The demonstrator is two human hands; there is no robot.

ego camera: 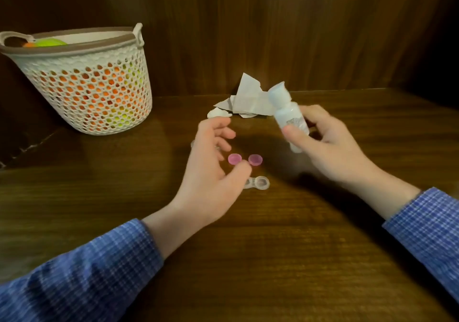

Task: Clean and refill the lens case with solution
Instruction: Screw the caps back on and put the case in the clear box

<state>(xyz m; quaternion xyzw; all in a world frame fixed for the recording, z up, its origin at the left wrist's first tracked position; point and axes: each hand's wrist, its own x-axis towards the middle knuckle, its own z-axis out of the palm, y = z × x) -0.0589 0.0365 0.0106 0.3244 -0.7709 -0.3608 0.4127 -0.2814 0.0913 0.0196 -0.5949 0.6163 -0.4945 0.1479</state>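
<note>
On the wooden table there are two pink caps, lying side by side with the hollow side up, and one clear lens case just in front of them, its left well hidden behind the thumb of the left hand. There is one small white solution bottle, one crumpled paper tissue at the back of the table, and one perforated basket far to the left, with orange and green things inside. The right hand grips the bottle, thumb in front and fingers behind; the bottle is raised above the table and tilted, its cap pointing up and to the left. The left hand holds nothing; its fingers are loosely curved and spread, hovering over the caps and the case. Both forearms, in blue checked sleeves, reach in from the lower corners.
</note>
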